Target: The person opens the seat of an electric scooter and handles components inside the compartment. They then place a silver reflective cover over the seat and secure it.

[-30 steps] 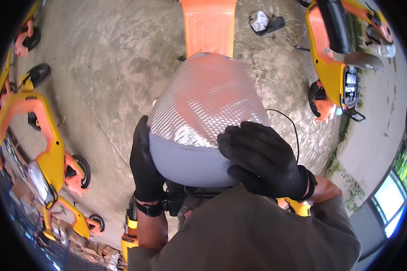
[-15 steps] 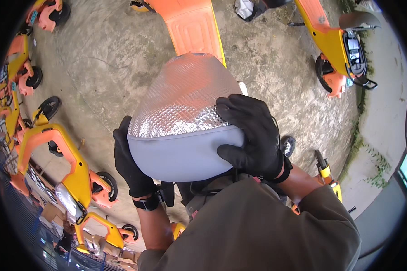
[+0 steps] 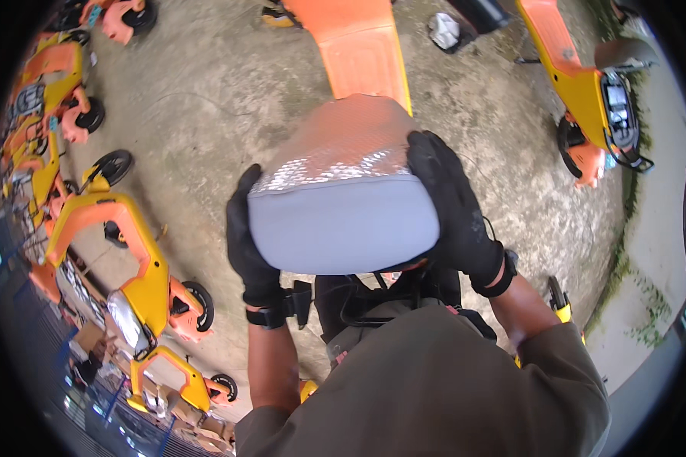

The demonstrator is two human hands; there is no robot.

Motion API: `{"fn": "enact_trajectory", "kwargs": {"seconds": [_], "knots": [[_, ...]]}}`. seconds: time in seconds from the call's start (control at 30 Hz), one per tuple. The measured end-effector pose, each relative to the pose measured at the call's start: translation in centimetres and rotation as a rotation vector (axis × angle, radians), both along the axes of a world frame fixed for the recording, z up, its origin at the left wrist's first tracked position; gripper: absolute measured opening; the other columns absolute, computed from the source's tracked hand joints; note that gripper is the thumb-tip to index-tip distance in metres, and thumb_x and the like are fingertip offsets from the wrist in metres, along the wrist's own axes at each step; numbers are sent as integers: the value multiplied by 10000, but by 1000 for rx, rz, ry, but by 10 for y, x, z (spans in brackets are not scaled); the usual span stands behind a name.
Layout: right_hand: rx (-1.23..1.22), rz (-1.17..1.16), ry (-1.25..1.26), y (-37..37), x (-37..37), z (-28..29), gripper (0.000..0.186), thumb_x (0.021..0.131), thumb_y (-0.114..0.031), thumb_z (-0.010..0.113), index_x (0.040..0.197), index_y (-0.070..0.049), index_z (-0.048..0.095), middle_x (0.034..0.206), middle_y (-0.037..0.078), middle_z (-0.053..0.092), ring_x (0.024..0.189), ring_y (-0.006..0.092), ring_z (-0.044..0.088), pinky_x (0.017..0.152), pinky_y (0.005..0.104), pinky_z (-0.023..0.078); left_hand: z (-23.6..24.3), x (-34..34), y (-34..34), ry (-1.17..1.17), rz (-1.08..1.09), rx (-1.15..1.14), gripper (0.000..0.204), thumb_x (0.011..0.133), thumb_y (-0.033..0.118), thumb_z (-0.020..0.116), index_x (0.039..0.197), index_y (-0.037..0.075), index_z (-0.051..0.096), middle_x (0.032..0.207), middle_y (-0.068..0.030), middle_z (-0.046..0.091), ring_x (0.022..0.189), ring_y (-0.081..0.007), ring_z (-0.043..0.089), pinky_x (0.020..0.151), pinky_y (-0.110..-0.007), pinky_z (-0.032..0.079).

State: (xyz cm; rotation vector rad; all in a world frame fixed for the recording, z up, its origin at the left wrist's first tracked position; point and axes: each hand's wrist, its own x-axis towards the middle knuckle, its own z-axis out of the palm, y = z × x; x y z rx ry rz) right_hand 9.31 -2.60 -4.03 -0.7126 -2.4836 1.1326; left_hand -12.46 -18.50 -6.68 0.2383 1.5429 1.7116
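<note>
Right in front of me is a scooter seat wearing a seat cover, shiny silver and quilted on top with a smooth grey band at the near end. My left hand, in a black glove, wraps the cover's left side with the fingers pointing away from me. On the opposite side my gloved right hand grips the cover's edge, its fingertips reaching up beside the silver part. The undersides of both palms are hidden. Past the seat runs the scooter's orange footboard with a yellow edge.
Several yellow and orange scooters stand along the left, the nearest being a scooter frame on its wheels. Another scooter is at the far right beside a pale wall. On the concrete floor lies a crumpled white item. Cardboard boxes sit lower left.
My right hand has slid from the cover's top and near edge to its right side, its thumb no longer on the grey band. My left hand stays at the left side. The view has shifted.
</note>
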Motion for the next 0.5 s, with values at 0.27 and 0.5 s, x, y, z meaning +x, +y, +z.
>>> {"fn": "enact_trajectory", "kwargs": {"seconds": [0.27,0.5], "knots": [[191,-259,-92,-22,-6,-7,520,863,-82,574,1354,2,427,1356,206,475,1264,350,459,1060,402,365,5,15,6,227,239,-290,629,1024,444,282,1043,-80,631,1154,-182,634,989,-216,616,917,-331,449],[73,-291,-44,-2,6,-18,749,719,1,740,1378,0,384,1375,175,463,1245,281,486,1012,366,418,-17,3,-23,334,332,-190,475,1023,326,341,1376,8,355,1262,-133,480,1120,-220,529,1000,-364,411]]}}
